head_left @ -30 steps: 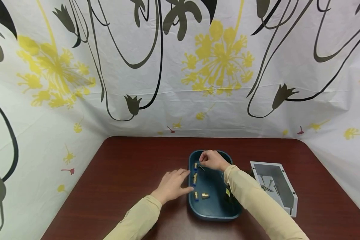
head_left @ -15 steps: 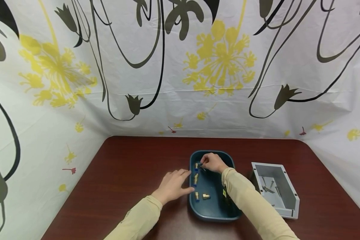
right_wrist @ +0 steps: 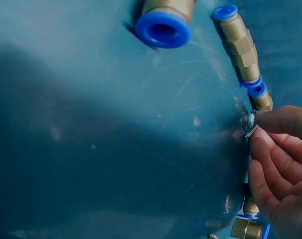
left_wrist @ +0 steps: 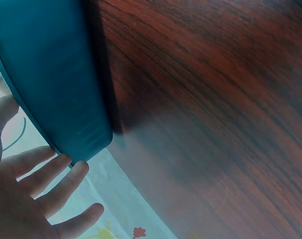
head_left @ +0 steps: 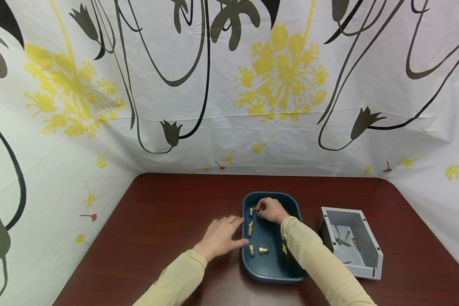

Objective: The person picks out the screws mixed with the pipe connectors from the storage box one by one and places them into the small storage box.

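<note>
In the head view a dark teal tray point(head_left: 265, 267) lies on the table, with several brass push-in fittings point(head_left: 251, 250) with blue ends along its left side. My left hand point(head_left: 219, 236) has its fingers spread at the tray's left rim; in the left wrist view the fingertips point(left_wrist: 80, 168) touch that rim. My right hand point(head_left: 271, 210) is inside the tray near its far left corner. Its thumb and index finger pinch a small silver screw point(right_wrist: 250, 128), partly hidden by the fingers. A fitting point(right_wrist: 260, 101) sits right beside the thumb.
A grey open box point(head_left: 361, 272) stands right of the tray, holding several loose screws point(head_left: 342, 242). A dark item with a yellow label point(head_left: 284, 249) lies in the tray, partly behind the right sleeve. A patterned cloth point(head_left: 214, 97) hangs behind the table.
My right hand has come slightly down and nearer to me inside the tray, its fingers now closed on the screw that showed below them earlier. My left hand stays at the rim.
</note>
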